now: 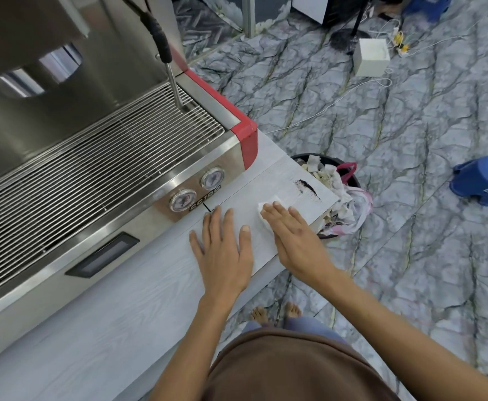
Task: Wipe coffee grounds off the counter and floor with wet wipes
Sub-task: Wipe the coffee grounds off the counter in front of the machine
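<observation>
On pale woodgrain counter (121, 314), flat right grip (297, 238) presses white wipe (266, 207); left grip (222, 250) spread.

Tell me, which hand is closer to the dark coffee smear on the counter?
Right. The right hand presses a wipe just short of the smear; the left hand lies flat on the counter farther off, nearer the espresso machine.

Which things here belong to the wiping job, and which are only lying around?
For the job: wipe, right hand pressing it, grounds, counter, left hand, probably bin.
Lying about: coffee machine, stool, white box, cables.
</observation>
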Demonstrator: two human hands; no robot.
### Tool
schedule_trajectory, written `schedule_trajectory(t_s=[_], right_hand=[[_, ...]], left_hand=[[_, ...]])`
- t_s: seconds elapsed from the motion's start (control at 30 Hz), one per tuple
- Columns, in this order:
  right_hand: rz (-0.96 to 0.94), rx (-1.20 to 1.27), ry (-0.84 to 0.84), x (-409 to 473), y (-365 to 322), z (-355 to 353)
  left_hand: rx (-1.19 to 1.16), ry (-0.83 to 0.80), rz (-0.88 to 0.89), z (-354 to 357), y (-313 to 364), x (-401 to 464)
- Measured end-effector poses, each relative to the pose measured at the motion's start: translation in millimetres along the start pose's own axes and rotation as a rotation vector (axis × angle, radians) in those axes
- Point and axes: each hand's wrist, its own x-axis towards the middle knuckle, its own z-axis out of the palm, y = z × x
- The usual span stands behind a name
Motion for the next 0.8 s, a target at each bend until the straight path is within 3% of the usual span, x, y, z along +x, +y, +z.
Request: schedule_trajectory(t_s=[0.23,0.8], right_hand=[[-0.005,-0.088,-0.046,10.7,-5.1,10.3],[0.020,-0.126,-0.095,39.2,59.3,-21.4]], left_hand=[[-0.005,0.013,0.024,0.6,1.3,7.3],[0.197,0.037,0.051,30.7,39.1,42.8]])
